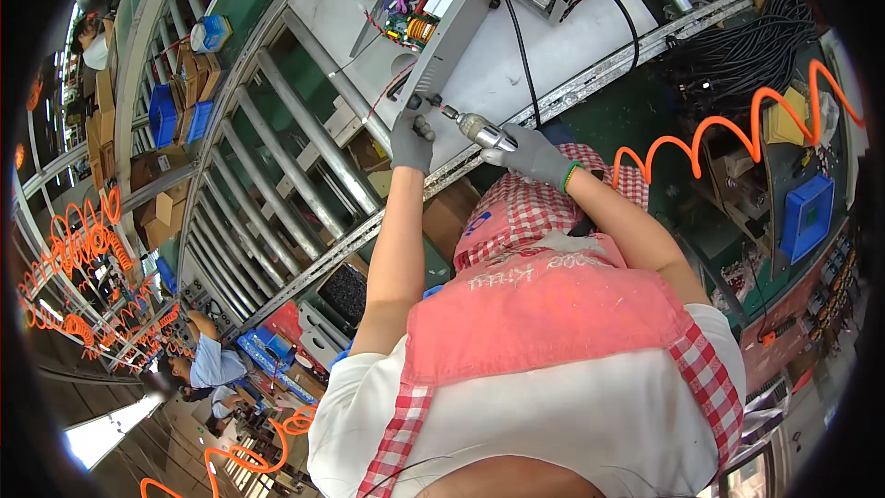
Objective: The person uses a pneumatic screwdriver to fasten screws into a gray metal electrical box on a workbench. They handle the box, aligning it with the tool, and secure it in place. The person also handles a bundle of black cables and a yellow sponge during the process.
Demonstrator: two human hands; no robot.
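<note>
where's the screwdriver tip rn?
Head view, upper centre: the power screwdriver in the right hand points at the grey metal chassis edge, beside the left hand.

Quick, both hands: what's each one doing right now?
Left hand: gloved, closed against the metal chassis edge.
Right hand: gloved, closed around the screwdriver.

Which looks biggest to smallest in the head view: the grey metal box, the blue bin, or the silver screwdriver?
1. Grey metal box
2. Blue bin
3. Silver screwdriver
The bin sits near the curved rim, so its size is unsure.
</note>
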